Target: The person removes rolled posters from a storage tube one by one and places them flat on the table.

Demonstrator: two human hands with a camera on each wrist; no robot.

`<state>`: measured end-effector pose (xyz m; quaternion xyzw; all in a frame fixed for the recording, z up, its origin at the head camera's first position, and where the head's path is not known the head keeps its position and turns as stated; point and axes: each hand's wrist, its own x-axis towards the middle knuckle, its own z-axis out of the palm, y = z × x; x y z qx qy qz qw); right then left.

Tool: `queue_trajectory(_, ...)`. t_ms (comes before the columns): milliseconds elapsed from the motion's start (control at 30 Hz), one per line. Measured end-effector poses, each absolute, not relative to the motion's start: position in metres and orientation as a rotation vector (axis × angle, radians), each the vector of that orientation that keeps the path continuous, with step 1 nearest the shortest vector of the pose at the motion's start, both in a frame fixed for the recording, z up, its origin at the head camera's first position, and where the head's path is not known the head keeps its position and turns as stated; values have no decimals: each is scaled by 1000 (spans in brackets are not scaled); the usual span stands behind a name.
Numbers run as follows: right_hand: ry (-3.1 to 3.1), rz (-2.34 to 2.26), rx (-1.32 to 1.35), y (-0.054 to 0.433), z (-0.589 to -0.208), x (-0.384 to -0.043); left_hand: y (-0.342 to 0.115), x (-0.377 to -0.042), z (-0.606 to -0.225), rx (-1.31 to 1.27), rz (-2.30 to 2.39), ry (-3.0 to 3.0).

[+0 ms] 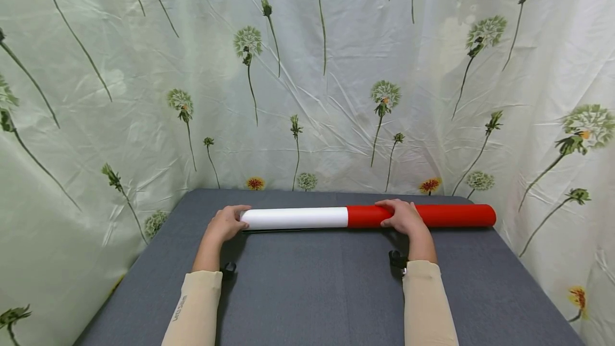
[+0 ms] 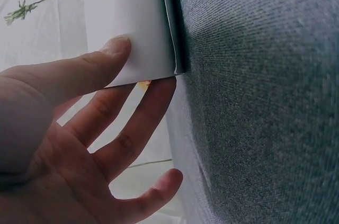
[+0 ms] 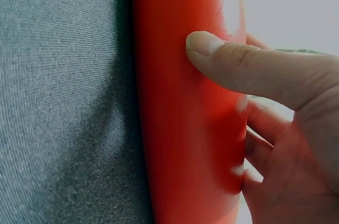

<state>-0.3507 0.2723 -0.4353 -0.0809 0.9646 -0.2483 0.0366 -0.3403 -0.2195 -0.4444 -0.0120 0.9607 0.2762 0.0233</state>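
Evidently "Let's Slim" sleeve (image 1: 193, 308), roll (image 1: 357, 217) beyond.

The roll (image 1: 294, 218) lies crosswise on the table (image 1: 307, 276), toward its back, before the curtain (image 1: 331, 122).

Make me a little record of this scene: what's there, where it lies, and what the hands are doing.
Object: long roll, lying crosswise on the table
Colours: white part on the left, red part on the right
Left hand: grips the white part's outer end, thumb on the near side
Right hand: grips the red part partway along, thumb on the near side
Surface: dark grey
Backdrop: pale curtain printed with flowers
Unclear: whether the roll is one piece or two
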Motion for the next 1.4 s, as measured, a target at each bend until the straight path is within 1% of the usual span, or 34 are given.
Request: queue_trajectory(1400,2960,-773,-231,274,-437,-352,-240,-340,-442,-108,855,2957)
